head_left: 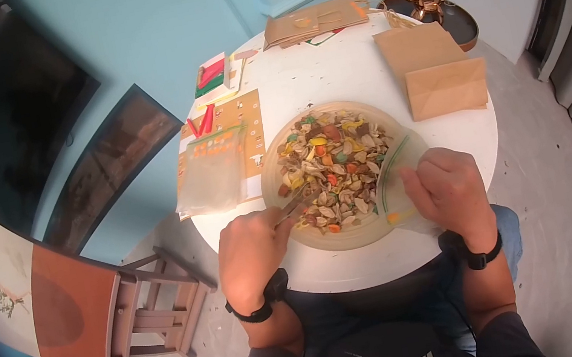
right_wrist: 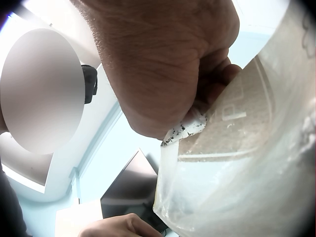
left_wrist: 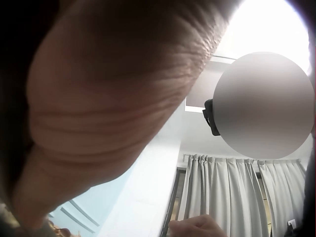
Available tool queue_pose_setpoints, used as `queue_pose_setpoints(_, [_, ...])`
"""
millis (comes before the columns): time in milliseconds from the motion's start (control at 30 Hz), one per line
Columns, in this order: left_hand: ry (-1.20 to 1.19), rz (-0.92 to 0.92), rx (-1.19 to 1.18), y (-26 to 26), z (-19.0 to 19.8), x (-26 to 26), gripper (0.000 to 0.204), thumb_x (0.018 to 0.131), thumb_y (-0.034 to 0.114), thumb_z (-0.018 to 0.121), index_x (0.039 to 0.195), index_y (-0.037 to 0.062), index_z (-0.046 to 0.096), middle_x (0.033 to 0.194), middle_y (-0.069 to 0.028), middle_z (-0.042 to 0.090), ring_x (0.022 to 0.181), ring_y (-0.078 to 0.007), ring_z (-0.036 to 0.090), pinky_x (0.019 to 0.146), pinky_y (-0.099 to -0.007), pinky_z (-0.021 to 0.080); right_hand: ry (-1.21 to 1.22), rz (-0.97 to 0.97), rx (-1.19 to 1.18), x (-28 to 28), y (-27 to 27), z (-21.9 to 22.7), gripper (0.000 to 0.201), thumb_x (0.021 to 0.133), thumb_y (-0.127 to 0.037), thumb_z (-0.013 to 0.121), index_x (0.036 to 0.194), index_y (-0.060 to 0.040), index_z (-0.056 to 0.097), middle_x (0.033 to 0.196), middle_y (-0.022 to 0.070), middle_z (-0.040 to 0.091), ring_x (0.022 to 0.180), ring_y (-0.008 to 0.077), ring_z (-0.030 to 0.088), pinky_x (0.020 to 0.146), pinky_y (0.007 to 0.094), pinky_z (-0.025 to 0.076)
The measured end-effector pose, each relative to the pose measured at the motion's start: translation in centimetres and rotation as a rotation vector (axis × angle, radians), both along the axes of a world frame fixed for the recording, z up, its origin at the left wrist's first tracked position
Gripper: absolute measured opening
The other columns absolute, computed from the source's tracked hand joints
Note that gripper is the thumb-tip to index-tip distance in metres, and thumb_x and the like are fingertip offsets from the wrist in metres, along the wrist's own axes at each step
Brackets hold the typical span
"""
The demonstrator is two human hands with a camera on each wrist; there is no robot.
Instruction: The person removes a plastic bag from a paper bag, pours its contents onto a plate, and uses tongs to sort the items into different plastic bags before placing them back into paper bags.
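Observation:
A wide round tray [head_left: 282,234] heaped with dried potpourri pieces [head_left: 342,168] in cream, orange, yellow and green stands on the table. At its near left side, my left hand [head_left: 250,255] grips a thin brown tool [head_left: 296,202] that reaches over the potpourri; I cannot tell its exact kind. On the right, my right hand [head_left: 450,188] holds a clear zip bag [head_left: 401,172] by its side, with the green-striped mouth slanting over the tray's right rim. In the right wrist view, the curled fingers [right_wrist: 217,84] pinch the bag's edge [right_wrist: 173,197].
More zip bags [head_left: 213,176] lie on a patterned sheet [head_left: 252,115] at the left, near red strips [head_left: 205,121] and a box of coloured pieces [head_left: 212,78]. Brown paper bags lie at the back [head_left: 312,21] and right [head_left: 446,89]. A stool [head_left: 163,307] stands left of the table.

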State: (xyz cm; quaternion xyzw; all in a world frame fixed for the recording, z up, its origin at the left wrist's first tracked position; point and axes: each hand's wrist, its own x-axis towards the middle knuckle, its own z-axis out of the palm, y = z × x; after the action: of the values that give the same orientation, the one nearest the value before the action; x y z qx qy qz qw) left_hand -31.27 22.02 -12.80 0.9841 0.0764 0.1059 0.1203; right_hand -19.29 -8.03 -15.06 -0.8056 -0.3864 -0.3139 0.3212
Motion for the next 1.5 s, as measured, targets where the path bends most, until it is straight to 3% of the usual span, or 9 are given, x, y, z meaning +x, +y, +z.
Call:
queue_pose_setpoints(100, [-0.001,0.000,-0.023,-0.8,1.0,0.0,0.024,0.095,0.025,0.088,0.107,0.0049,0.087,0.076,-0.0223,0.074,0.075,-0.0420,0.076,0.070,-0.0463,0.059,0.001,0.006,0.012,-0.1,0.0,0.0,0.037,0.095,-0.010,0.085,0.069,-0.0078,0.058,0.065,0.0073,0.052,0.057,0.0286,0.058,0.052,0.0440,0.047])
queue_pose_setpoints(533, [-0.133,-0.363,-0.182,-7.4,1.9,1.6,0.023,0.096,0.024,0.086,0.107,0.0056,0.079,0.084,-0.0165,0.074,0.078,-0.0405,0.074,0.068,-0.0501,0.057,0.027,-0.018,-0.025,-0.4,-0.3,0.6,0.036,0.097,-0.014,0.083,0.071,-0.0069,0.059,0.069,0.0081,0.056,0.061,0.0296,0.062,0.056,0.0442,0.051])
queue_pose_setpoints(667, [-0.082,-0.212,-0.192,-5.2,2.2,1.0,0.032,0.092,0.023,0.091,0.114,0.0016,0.082,0.092,-0.0163,0.081,0.074,-0.0372,0.077,0.068,-0.0429,0.060,0.018,-0.030,-0.019,-0.1,-0.9,0.5,0.037,0.097,-0.013,0.083,0.070,-0.0068,0.058,0.067,0.0082,0.054,0.060,0.0296,0.061,0.055,0.0444,0.050])
queue_pose_setpoints(800, [-0.014,-0.027,-0.095,-1.6,2.6,-0.4,0.033,0.095,0.025,0.088,0.116,0.0006,0.082,0.090,-0.0235,0.078,0.071,-0.0375,0.077,0.067,-0.0455,0.058,0.008,-0.037,0.012,0.0,-0.9,0.4,0.038,0.096,-0.012,0.084,0.069,-0.0068,0.058,0.065,0.0079,0.052,0.058,0.0298,0.059,0.053,0.0444,0.048])
queue_pose_setpoints(933, [0.066,0.155,0.011,1.3,2.1,-0.8,0.032,0.099,0.030,0.085,0.105,-0.0012,0.082,0.078,-0.0268,0.072,0.069,-0.0434,0.072,0.066,-0.0492,0.056,-0.002,-0.034,0.008,-0.1,-0.6,0.3,0.038,0.094,-0.011,0.085,0.068,-0.0068,0.057,0.064,0.0078,0.051,0.057,0.0298,0.057,0.052,0.0440,0.047])
queue_pose_setpoints(967, [0.097,0.223,-0.016,1.4,2.1,-0.7,0.031,0.098,0.032,0.082,0.094,0.0007,0.081,0.081,-0.0260,0.074,0.083,-0.0490,0.074,0.075,-0.0548,0.059,-0.001,-0.030,0.005,-0.1,-0.5,0.2,0.039,0.094,-0.010,0.085,0.068,-0.0068,0.057,0.064,0.0077,0.051,0.057,0.0297,0.057,0.052,0.0439,0.046])
queue_pose_setpoints(1267, [0.191,0.166,-0.012,2.1,0.1,1.1,0.034,0.095,0.035,0.085,0.105,0.0025,0.085,0.081,-0.0242,0.077,0.082,-0.0439,0.078,0.075,-0.0510,0.060,-0.010,-0.012,-0.013,0.0,0.2,0.2,0.040,0.094,-0.008,0.085,0.068,-0.0064,0.056,0.065,0.0078,0.051,0.057,0.0292,0.057,0.052,0.0438,0.046])
queue_pose_setpoints(1300, [0.189,0.139,-0.034,1.9,0.2,1.0,0.037,0.095,0.038,0.084,0.094,0.0009,0.082,0.082,-0.0250,0.077,0.082,-0.0462,0.077,0.077,-0.0539,0.061,-0.008,-0.010,-0.016,0.0,0.3,0.2,0.040,0.094,-0.008,0.085,0.068,-0.0065,0.055,0.065,0.0078,0.050,0.057,0.0292,0.057,0.052,0.0439,0.046])
queue_pose_setpoints(1500, [0.115,0.076,0.051,1.5,-1.2,1.8,0.038,0.094,0.037,0.086,0.092,-0.0005,0.081,0.081,-0.0251,0.076,0.081,-0.0465,0.077,0.075,-0.0535,0.061,0.003,0.002,-0.019,-0.1,0.3,0.2,0.041,0.094,-0.008,0.085,0.067,-0.0067,0.054,0.065,0.0079,0.050,0.057,0.0291,0.056,0.052,0.0441,0.046])
